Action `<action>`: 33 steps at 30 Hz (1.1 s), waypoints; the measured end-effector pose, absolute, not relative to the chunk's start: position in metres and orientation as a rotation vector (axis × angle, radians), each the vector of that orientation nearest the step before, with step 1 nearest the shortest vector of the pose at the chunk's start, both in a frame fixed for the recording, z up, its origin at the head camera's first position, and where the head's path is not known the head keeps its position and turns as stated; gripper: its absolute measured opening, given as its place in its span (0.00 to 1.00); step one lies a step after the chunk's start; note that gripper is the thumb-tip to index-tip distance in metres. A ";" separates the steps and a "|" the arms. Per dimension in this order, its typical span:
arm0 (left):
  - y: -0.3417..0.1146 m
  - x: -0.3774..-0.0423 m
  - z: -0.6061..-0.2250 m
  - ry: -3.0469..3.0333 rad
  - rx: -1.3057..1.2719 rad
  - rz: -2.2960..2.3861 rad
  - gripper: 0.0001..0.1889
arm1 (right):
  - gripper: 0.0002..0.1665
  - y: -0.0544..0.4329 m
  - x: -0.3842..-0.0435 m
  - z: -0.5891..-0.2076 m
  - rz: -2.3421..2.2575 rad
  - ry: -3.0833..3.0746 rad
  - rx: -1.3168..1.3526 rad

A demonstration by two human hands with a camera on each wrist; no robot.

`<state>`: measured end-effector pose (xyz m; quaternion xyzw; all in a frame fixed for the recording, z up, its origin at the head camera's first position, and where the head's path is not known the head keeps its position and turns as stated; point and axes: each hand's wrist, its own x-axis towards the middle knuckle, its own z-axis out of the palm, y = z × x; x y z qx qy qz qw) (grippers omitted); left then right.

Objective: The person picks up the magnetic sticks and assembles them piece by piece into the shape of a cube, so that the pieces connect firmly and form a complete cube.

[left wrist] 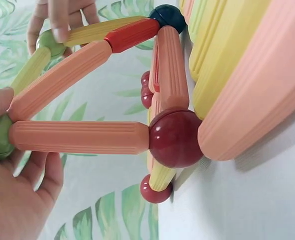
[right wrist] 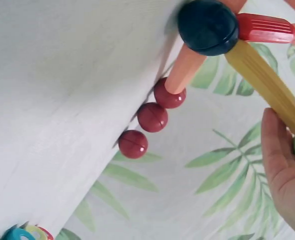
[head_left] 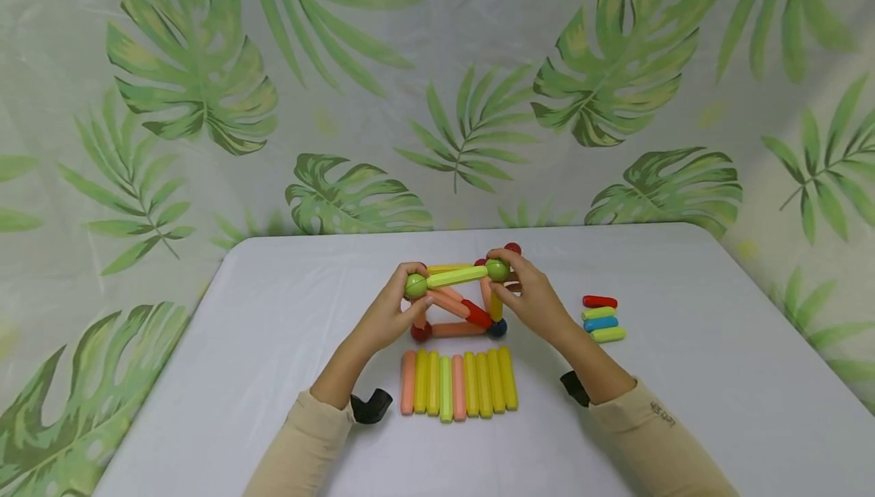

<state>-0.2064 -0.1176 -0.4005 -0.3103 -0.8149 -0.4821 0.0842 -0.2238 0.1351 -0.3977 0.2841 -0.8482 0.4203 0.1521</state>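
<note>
1. The left hand (head_left: 391, 316) is gripping the left green ball (head_left: 415, 286) between thumb and fingers.
2. The right hand (head_left: 538, 298) is pinching the right green ball (head_left: 497, 270).
3. A yellow-green rod (head_left: 458, 276) is spanning both balls, forming the near top edge of the ball-and-rod frame (head_left: 447, 302).
4. The frame is standing on the white counter (head_left: 697, 330), between the hands.
5. A short red rod (head_left: 476, 314) is meeting the dark blue ball (head_left: 497, 327) at the base.
6. Nine rods (head_left: 472, 383) are lying side by side before the frame; four short rods (head_left: 601, 323) are lying to the right.
</note>
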 end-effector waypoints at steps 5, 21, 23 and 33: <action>-0.118 -0.199 -0.402 -2.476 -0.787 -1.389 0.20 | 0.29 0.140 -0.215 -0.402 1.225 -2.449 0.830; -0.127 -0.235 -0.400 -2.458 -0.722 -1.570 0.25 | 0.35 0.133 -0.203 -0.409 1.272 -2.435 0.886; -0.129 -0.242 -0.401 -2.449 -0.732 -1.600 0.25 | 0.34 0.128 -0.202 -0.408 1.273 -2.454 0.855; -0.132 -0.251 -0.399 -2.403 -0.660 -1.416 0.30 | 0.35 0.113 -0.197 -0.405 1.244 -2.486 0.792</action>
